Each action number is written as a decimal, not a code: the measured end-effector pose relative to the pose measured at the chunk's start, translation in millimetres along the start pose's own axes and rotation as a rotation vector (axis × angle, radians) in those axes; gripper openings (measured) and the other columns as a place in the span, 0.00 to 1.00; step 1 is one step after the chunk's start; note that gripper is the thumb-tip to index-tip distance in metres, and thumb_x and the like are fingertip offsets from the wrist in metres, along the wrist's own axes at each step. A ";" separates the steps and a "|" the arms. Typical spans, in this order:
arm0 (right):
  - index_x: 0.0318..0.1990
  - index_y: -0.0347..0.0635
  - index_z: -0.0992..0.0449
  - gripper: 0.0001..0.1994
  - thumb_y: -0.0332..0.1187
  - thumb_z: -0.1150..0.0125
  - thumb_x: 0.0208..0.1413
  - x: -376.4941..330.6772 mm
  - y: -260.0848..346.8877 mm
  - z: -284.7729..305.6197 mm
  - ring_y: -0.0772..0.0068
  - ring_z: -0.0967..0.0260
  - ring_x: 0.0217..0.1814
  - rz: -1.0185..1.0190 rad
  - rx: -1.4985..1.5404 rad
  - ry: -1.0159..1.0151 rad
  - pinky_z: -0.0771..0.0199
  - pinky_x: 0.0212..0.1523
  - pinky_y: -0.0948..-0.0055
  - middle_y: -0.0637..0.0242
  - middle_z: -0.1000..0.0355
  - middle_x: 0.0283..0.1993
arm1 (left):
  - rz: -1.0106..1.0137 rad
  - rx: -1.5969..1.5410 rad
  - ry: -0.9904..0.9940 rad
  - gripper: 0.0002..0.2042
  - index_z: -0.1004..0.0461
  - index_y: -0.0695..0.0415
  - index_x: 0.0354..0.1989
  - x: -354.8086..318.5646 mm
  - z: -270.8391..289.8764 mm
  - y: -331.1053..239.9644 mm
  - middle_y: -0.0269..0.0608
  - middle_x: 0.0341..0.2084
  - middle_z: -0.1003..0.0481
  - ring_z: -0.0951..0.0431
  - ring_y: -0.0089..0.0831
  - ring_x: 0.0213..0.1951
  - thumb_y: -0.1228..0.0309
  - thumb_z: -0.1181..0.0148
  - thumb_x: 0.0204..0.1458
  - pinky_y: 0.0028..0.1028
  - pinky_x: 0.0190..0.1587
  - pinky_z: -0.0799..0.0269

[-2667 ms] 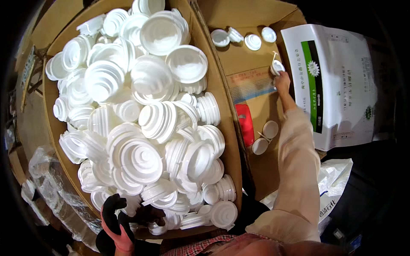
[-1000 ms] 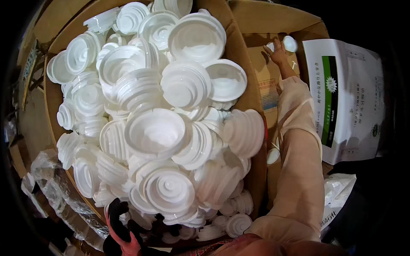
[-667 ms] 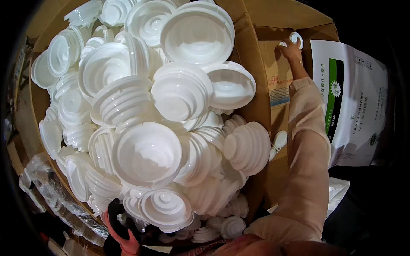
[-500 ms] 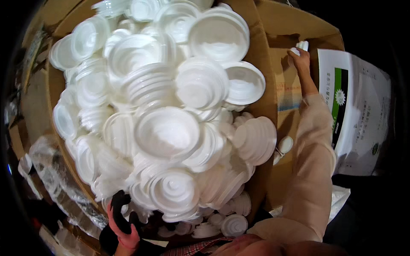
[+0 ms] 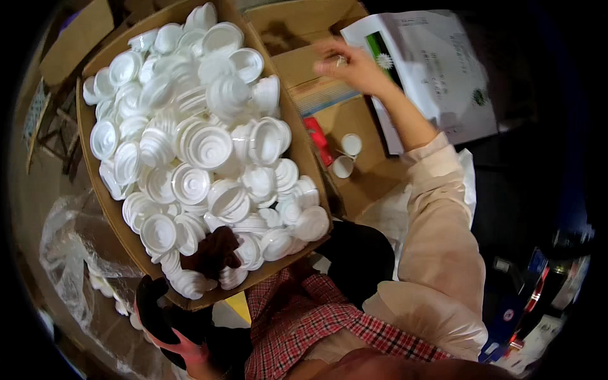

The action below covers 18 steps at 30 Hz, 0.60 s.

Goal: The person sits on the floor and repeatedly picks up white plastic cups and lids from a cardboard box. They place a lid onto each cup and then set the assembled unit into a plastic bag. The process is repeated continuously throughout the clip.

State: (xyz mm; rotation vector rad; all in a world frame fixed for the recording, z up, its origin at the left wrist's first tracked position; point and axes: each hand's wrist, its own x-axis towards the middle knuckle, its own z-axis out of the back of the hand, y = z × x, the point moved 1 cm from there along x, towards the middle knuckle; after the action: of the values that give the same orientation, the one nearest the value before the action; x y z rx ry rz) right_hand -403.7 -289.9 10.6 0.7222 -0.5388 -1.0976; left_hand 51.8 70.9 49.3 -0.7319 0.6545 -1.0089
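Observation:
A cardboard box (image 5: 297,114) is heaped with white round plastic lids (image 5: 211,147), some nested in stacks. My left hand (image 5: 171,329), in a black and pink glove, is beside the box's near left corner. Its fingers are stretched and apart, with nothing seen in them. My bare right hand (image 5: 354,66) is over a second, open cardboard box (image 5: 367,183) on the right. Motion smears its fingers, and a small pale spot shows at them that I cannot make out. Below that hand lie two small white round pieces (image 5: 351,144) and a red object (image 5: 318,140).
A crumpled dark brown cloth-like thing (image 5: 218,253) lies on the near lids. A white printed sheet or bag (image 5: 437,69) covers the second box's right side. Clear plastic wrap (image 5: 69,247) hangs at the left. Boxed goods (image 5: 516,323) are at the lower right.
The view has drawn back from the lids, and the box appears smaller. My right hand has drawn nearer to me; the white pieces seen in it before no longer show there.

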 end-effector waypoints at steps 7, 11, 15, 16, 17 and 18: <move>0.53 0.41 0.30 0.24 0.31 0.34 0.45 -212.9 -239.8 -81.8 0.58 0.29 0.35 -1.012 -0.478 0.578 0.26 0.32 0.64 0.51 0.28 0.42 | -0.227 0.100 0.178 0.29 0.47 0.59 0.69 17.6 -0.2 30.2 0.56 0.64 0.45 0.40 0.47 0.62 0.55 0.54 0.64 0.43 0.62 0.41; 0.55 0.42 0.34 0.25 0.26 0.40 0.45 -279.8 -322.9 -152.2 0.51 0.31 0.47 -1.248 -0.120 0.063 0.27 0.42 0.61 0.45 0.31 0.49 | -0.190 0.222 0.116 0.31 0.43 0.59 0.67 17.2 -2.0 38.5 0.58 0.66 0.48 0.41 0.53 0.63 0.50 0.54 0.62 0.44 0.63 0.43; 0.54 0.42 0.36 0.23 0.24 0.45 0.47 -276.9 -338.2 -218.6 0.43 0.31 0.54 -1.347 -0.003 -0.272 0.26 0.49 0.57 0.39 0.33 0.53 | -0.109 -0.067 0.044 0.24 0.42 0.68 0.64 13.0 -31.0 -7.1 0.53 0.61 0.38 0.36 0.41 0.60 0.74 0.51 0.60 0.39 0.62 0.41; 0.51 0.41 0.35 0.19 0.25 0.45 0.49 -261.2 -319.8 -238.0 0.42 0.30 0.53 -1.382 -0.160 -0.227 0.26 0.48 0.56 0.38 0.32 0.52 | -0.124 -0.072 0.017 0.22 0.39 0.68 0.61 3.7 -31.8 -15.9 0.52 0.57 0.34 0.32 0.40 0.57 0.77 0.51 0.57 0.37 0.60 0.39; 0.47 0.36 0.31 0.15 0.32 0.47 0.53 -262.4 -318.8 -248.4 0.46 0.28 0.49 -1.263 -0.234 -0.202 0.27 0.46 0.58 0.44 0.28 0.47 | -0.143 -0.090 0.009 0.21 0.36 0.69 0.58 -0.9 -35.6 -23.5 0.50 0.52 0.31 0.29 0.39 0.54 0.79 0.51 0.54 0.34 0.58 0.37; 0.43 0.32 0.27 0.18 0.40 0.50 0.56 -276.4 -341.1 -251.2 0.49 0.27 0.46 -1.153 -0.321 -0.194 0.28 0.43 0.60 0.50 0.24 0.42 | -0.163 -0.128 0.018 0.20 0.33 0.70 0.54 -1.0 -42.0 -27.4 0.49 0.48 0.27 0.26 0.38 0.50 0.82 0.51 0.51 0.32 0.56 0.35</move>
State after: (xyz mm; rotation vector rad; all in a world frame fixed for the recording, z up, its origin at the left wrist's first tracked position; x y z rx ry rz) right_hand -532.6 -62.6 -422.5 0.6288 -0.0423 -2.2817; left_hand 5.2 52.6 46.3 -0.9004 0.6874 -1.1314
